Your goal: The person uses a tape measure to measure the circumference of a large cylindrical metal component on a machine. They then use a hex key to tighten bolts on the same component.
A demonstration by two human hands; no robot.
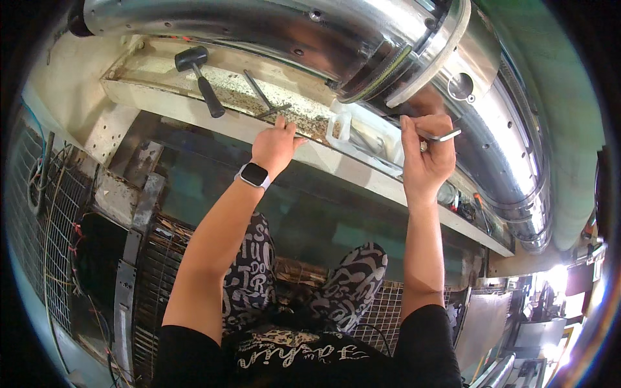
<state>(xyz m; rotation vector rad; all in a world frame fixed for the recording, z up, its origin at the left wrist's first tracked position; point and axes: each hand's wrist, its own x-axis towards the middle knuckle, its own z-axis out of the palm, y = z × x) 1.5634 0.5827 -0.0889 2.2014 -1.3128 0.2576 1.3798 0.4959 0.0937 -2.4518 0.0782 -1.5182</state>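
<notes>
My right hand point(430, 158) is raised beside the big metal roller. Its fingers are closed round a hex key point(446, 135), whose bent silver end sticks out to the right. At the pale ledge, my left hand point(274, 150) has its fingers apart, with nothing visible in them. Just beyond those fingertips lies a dark L-shaped hex key point(259, 90); a short dark rod point(274, 110) crosses near its lower end. Whether the fingertips touch the rod I cannot tell. To the left, a black mallet point(201, 76) rests with its handle across the ledge's front lip.
A shiny roller point(259, 29) with bolt holes and a collar point(440, 55) spans the top. A white translucent plastic container point(369, 139) with tools stands on the ledge point(226, 123). An orange-handled tool point(479, 200) lies further right. Wire mesh point(58, 239) rises at left.
</notes>
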